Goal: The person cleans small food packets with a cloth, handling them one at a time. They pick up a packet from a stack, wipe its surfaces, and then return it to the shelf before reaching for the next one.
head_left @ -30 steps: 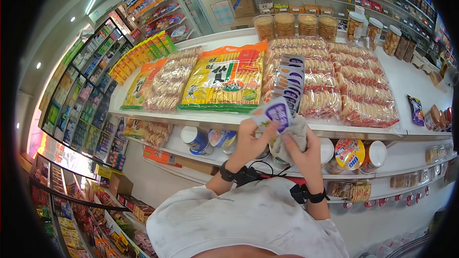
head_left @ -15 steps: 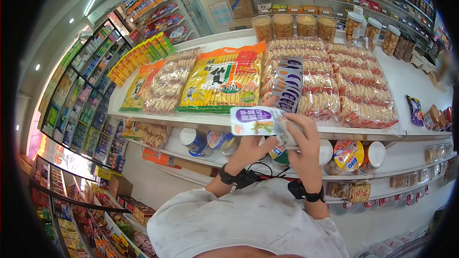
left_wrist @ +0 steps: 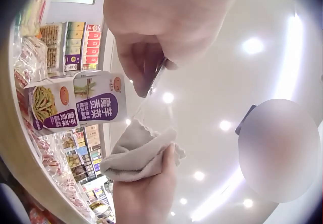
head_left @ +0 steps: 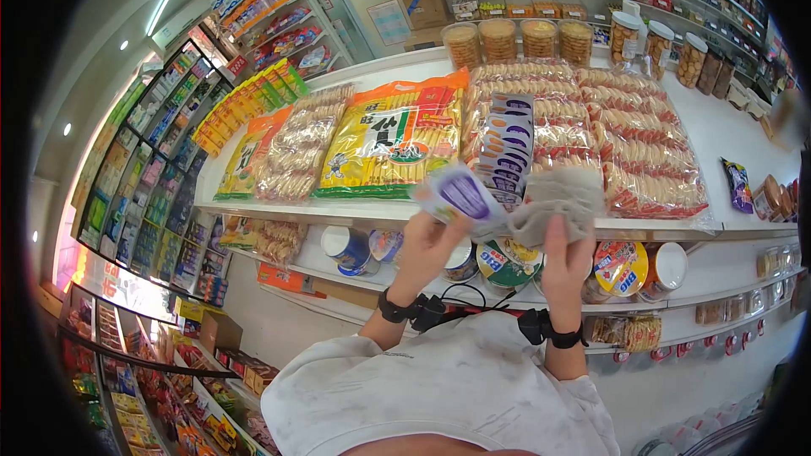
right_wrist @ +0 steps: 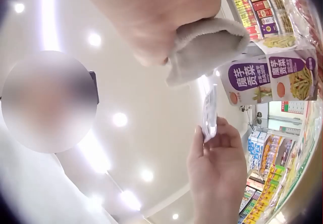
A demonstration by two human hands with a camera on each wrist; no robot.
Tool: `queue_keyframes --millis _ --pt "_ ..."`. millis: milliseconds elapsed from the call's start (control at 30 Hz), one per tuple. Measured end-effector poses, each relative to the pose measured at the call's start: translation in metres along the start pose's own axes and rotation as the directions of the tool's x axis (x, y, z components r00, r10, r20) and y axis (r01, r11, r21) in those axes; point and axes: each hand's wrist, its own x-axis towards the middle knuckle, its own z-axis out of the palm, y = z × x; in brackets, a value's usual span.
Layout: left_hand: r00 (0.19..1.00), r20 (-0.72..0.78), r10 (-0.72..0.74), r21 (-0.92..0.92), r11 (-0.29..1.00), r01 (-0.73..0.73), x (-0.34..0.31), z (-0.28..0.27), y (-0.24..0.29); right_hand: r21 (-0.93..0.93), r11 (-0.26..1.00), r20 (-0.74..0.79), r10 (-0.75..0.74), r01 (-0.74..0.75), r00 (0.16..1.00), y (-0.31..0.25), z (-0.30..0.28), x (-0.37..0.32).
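A: How many hands are up at the shelf (head_left: 726,139)?
B: Two: one left hand (head_left: 427,245) and one right hand (head_left: 566,257).
A: And in them?
B: One purple-and-white pack (head_left: 463,196) and one grey cloth (head_left: 562,203).
A: The round containers at the back?
B: Four biscuit tubs (head_left: 498,40) in a row, then three white-lidded jars (head_left: 659,49) that I can count surely.
A: Big bags lying flat?
B: Five snack bags (head_left: 397,139). The stacked purple boxes (head_left: 507,139) are too crowded to count.
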Motion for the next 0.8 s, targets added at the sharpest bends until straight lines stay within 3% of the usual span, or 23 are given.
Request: queue_keyframes --millis 33,133,167,267,367,467,567,667,800 --pt "0.990 0.116 0.077 0.095 0.992 -0.088 0.000 0.001 -0.002 -0.136 0.991 0.053 0.018 -0.011 0.998 -0.002 0.003 -0.002" --pt "0.934 0.196 0.297 0.142 0.934 -0.327 0.010 0.012 -0.001 -0.096 0.992 0.246 0.103 -0.082 0.964 0.003 0.009 -0.007" --pt "0.931 0.209 0.300 0.160 0.929 -0.335 0.011 0.009 -0.004 -0.097 0.995 0.233 0.016 0.007 0.972 0.011 0.009 -0.005" --pt "0.996 -0.050 0.070 -0.069 0.995 -0.074 0.007 0.018 0.004 -0.171 0.979 0.299 0.162 -0.114 0.940 0.002 0.005 -0.002" --pt "0.997 -0.038 0.064 -0.049 0.997 -0.066 0.004 0.010 -0.001 -0.294 0.955 0.311 0.070 0.026 0.948 0.005 0.004 -0.004" --pt "0.999 -0.002 -0.038 -0.190 0.981 0.037 0.001 0.007 -0.001 -0.371 0.920 0.271 -0.025 0.129 0.962 0.002 0.009 -0.004" --pt "0.990 0.120 -0.067 -0.207 0.974 0.091 -0.002 0.002 -0.004 -0.411 0.893 0.253 -0.084 0.186 0.964 0.001 0.003 -0.004" --pt "0.971 0.234 0.043 0.031 0.998 -0.052 0.004 0.002 -0.003 -0.442 0.870 0.219 -0.132 0.219 0.967 -0.008 0.000 -0.004" --pt "0.970 0.204 0.130 0.104 0.983 -0.153 0.005 0.004 0.001 -0.407 0.883 0.228 -0.151 0.235 0.962 -0.005 -0.003 -0.006"
